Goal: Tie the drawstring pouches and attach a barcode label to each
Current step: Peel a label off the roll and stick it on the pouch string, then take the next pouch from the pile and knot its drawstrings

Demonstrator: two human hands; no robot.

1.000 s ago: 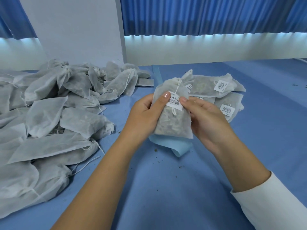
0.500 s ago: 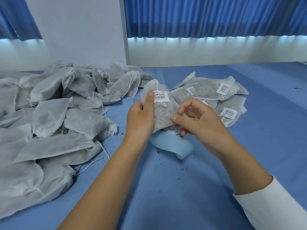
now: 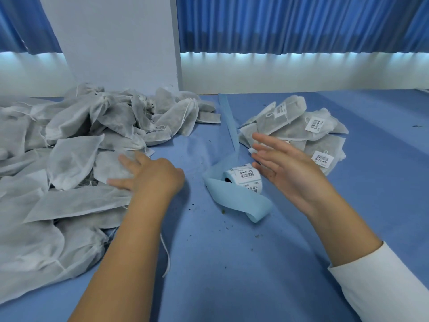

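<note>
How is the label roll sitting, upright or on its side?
On its side: the label roll has its dark core hole facing sideways, not up.

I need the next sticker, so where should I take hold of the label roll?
Probably by its two flat ends, coming down from above with the right hand. The label roll lies on its curved side, core hole facing left, and loose blue backing strip trails from it, so a grip round the curve would likely press on stickers or strip.

Packing workroom: blue-covered tabletop (image 3: 232, 263), heap of unlabelled pouches (image 3: 69, 163), labelled pile (image 3: 301, 126), barcode label roll (image 3: 246, 176), blue curtains (image 3: 290, 22).
</note>
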